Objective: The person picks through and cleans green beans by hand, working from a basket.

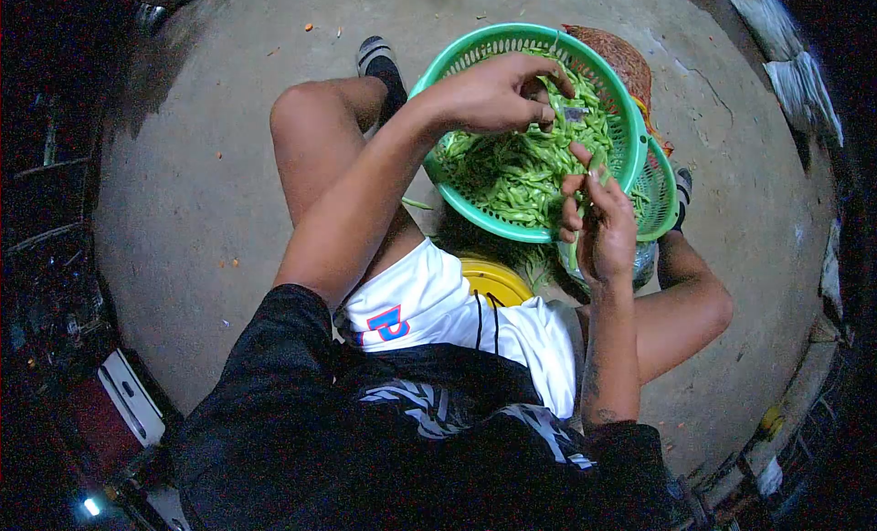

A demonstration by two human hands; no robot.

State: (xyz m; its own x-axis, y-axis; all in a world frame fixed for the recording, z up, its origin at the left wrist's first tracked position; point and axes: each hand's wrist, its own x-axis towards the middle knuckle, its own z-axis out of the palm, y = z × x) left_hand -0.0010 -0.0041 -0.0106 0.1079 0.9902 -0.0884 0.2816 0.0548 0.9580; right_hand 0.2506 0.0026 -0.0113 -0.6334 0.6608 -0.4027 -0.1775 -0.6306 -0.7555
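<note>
A round green plastic basket (429, 84), full of green bean pods (521, 179), is tilted between my legs. Over it reaches my left hand (502, 94), palm down with fingers bent; its thumb and forefinger are apart with nothing visible between them. My right hand (603, 220) is turned palm up at the basket's near right rim. A green bean pod (598, 163) is pinched at its fingertips, and another green piece shows lower by the palm. Among the pods, near my left fingertips, lies a small greyish-purple piece (575, 115) that I cannot identify.
A second green basket (665, 207) sits partly under the first, with a clear plastic bag (644, 262) below. Behind stands a reddish-brown mesh sack (617, 56). A yellow round lid or stool (489, 277) is close to my lap. One loose pod (417, 203) lies by my left leg.
</note>
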